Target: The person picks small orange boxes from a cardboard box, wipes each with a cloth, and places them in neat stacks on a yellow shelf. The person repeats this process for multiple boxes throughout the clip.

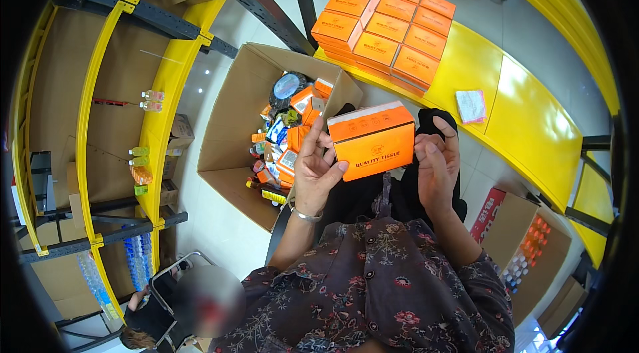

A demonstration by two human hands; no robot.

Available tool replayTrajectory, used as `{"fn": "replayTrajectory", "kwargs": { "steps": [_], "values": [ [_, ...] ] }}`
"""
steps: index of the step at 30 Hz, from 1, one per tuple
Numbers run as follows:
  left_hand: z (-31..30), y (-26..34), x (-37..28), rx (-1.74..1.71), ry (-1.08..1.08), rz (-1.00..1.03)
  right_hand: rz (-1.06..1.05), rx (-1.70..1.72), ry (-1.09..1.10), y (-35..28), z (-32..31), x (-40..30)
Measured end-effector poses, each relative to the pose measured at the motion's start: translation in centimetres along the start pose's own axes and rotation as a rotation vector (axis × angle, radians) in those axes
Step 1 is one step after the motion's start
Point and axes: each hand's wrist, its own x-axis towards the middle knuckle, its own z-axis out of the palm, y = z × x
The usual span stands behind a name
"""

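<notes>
An orange tissue box [373, 145] is held up over my lap, its printed front and top facing the camera. My left hand [318, 168] grips its left end, with the thumb on the front face and a bangle at the wrist. At the box's right end is my right hand [438, 163], fingers bent and index finger raised; whether it touches the box is hard to tell. Beyond, stacked orange tissue boxes [387, 24] stand on a yellow shelf board [462, 61]. To the left, a large open cardboard box [234, 113] contains mixed packages, bottles and more orange boxes.
A folded white cloth [471, 106] lies on the yellow board. Yellow racks with bottles [152, 100] stand at the left. Another person [150, 313] is at the lower left beside a metal-framed chair. An open carton of capped bottles [526, 253] is at the right.
</notes>
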Motion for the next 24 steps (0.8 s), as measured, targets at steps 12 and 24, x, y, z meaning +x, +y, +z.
{"fn": "replayTrajectory", "kwargs": {
  "steps": [12, 24],
  "values": [
    [-0.4, 0.6, 0.4, 0.152, -0.113, 0.056, 0.006, -0.003, -0.043, 0.0, -0.2, 0.1],
    [-0.6, -0.4, 0.9, 0.167, -0.124, 0.114, -0.035, -0.062, -0.089, 0.5, -0.7, 0.3]
  ]
}}
